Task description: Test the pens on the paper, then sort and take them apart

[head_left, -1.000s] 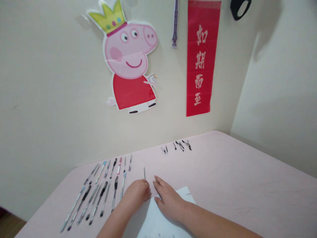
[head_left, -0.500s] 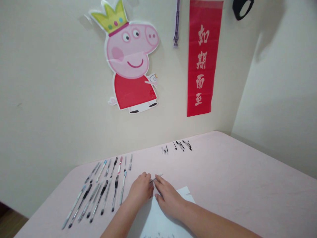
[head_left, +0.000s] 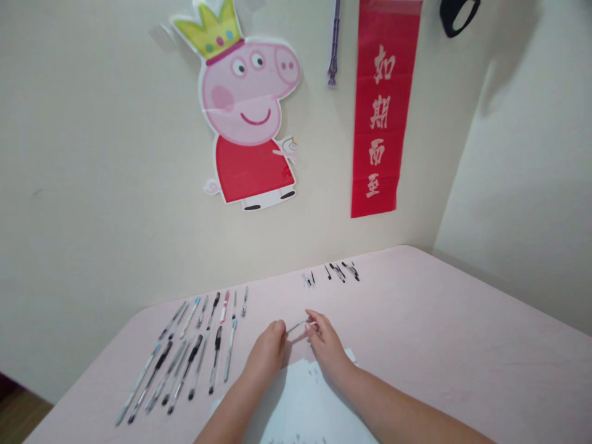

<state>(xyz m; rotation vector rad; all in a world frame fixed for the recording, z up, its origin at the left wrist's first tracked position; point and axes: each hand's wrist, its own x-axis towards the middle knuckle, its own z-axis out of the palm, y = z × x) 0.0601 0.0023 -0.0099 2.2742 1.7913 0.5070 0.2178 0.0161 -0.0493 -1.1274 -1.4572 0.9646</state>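
Note:
My left hand [head_left: 267, 353] and my right hand [head_left: 326, 341] meet above the pink table [head_left: 439, 333], and between their fingertips they pinch a thin pen [head_left: 296, 324], which lies nearly level. Each hand is closed on one end of it. A white sheet of paper [head_left: 303, 407] with small marks lies under my wrists. To the left, several pens [head_left: 194, 351] lie side by side in two rows.
Several small pen caps or pen parts [head_left: 337, 272] lie near the wall at the back of the table. A cartoon pig cut-out [head_left: 250, 105] and a red banner [head_left: 382, 105] hang on the wall. A corner wall bounds the table's right side.
My left hand held the pen upright with my right hand flat on the paper. The pen tipped level, my right hand lifted and took its other end, and both hands moved slightly away.

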